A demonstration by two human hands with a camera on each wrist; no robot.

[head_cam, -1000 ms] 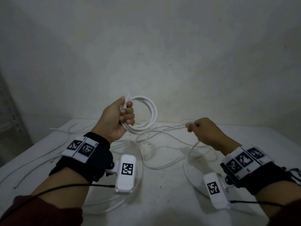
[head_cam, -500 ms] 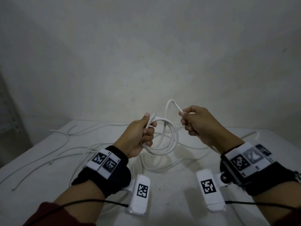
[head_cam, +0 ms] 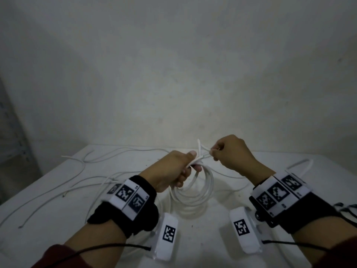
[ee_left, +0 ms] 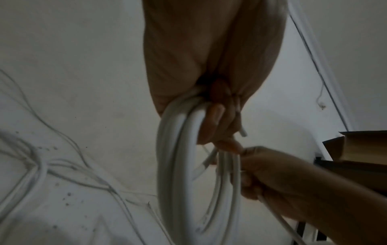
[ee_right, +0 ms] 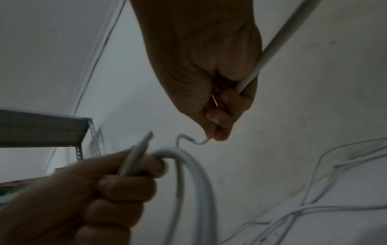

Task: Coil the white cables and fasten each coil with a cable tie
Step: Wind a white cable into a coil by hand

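Right wrist view alone, right hand [ee_right: 211,92] pinching thin tie [ee_right: 191,140], gripping cable [ee_right: 278,39]

Coil held up over the middle of the tabletop, loose cables spread around it.

The left hand [head_cam: 170,171] grips the top of the cable coil [head_cam: 195,192], which hangs down over the tabletop [head_cam: 193,244]; the right hand [head_cam: 231,153] sits just to its right, pinching a thin tie [ee_right: 188,139] beside the coil's top. Loose cables [head_cam: 81,182] trail across the tabletop to the left and behind the hands, another cable [head_cam: 301,163] lies far right. A wall [head_cam: 173,74] stands behind, a metal shelf [ee_right: 41,129] at the left.
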